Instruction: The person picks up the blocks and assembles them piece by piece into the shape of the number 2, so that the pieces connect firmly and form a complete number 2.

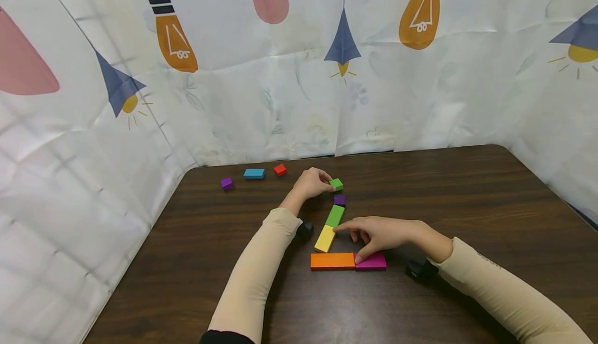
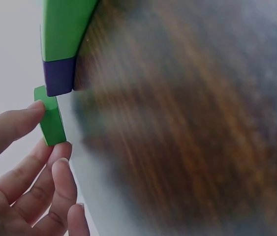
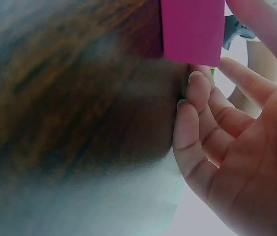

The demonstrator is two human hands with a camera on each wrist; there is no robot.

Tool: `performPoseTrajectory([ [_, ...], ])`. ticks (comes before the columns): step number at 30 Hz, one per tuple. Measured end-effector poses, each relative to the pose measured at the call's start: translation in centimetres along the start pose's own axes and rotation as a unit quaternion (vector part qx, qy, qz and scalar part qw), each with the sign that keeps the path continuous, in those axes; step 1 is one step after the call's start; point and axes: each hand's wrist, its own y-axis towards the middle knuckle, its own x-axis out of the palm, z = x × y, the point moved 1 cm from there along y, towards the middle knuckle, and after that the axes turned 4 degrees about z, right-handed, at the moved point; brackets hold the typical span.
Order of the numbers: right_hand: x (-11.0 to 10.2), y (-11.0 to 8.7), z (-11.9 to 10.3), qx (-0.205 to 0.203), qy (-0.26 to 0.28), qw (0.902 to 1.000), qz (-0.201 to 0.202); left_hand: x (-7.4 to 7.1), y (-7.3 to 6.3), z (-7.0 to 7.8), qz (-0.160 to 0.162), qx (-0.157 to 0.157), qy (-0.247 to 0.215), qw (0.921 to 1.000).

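Observation:
Between thumb and fingertips, my left hand [image 1: 312, 183] pinches a small green block [image 1: 337, 183] [image 2: 54, 123]. Just nearer than it lies a purple cube [image 1: 339, 200] [image 2: 59, 77], followed by a longer green block [image 1: 335, 216] and a yellow block [image 1: 325, 238] in a slanting line. My right hand [image 1: 390, 231] is spread over the near end: its index fingertip touches the yellow block, while the thumb rests at the magenta block [image 1: 374, 262] [image 3: 193, 32]. That magenta block sits end to end with an orange block [image 1: 333, 262], forming a horizontal row.
Toward the far left of the dark wooden table [image 1: 467, 198] lie a purple cube [image 1: 227, 183], a blue block [image 1: 254, 174] and a red cube [image 1: 280, 170]. A printed white curtain [image 1: 289, 100] hangs behind the table's far edge and along its sides.

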Motion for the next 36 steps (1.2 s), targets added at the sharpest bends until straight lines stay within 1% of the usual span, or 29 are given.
performPoseTrajectory([
  [15, -0.02, 0.02, 0.06, -0.012, 0.005, 0.9999, 0.001, 0.38, 0.08, -0.15, -0.012, -0.003, 0.010, 0.9999],
  [22, 0.03, 0.05, 0.10, -0.003, 0.001, 1.0000, -0.005, 0.53, 0.24, -0.52, -0.020, 0.005, 0.009, 0.9998],
  [31, -0.20, 0.12, 0.04, 0.000, 0.003, 1.0000, -0.004, 0.37, 0.38, -0.25, -0.024, 0.007, 0.006, 0.9997],
  [36, -0.11, 0.07, -0.06, -0.007, 0.005, 1.0000, -0.004, 0.43, 0.28, -0.42, -0.028, 0.008, 0.002, 0.9996],
])
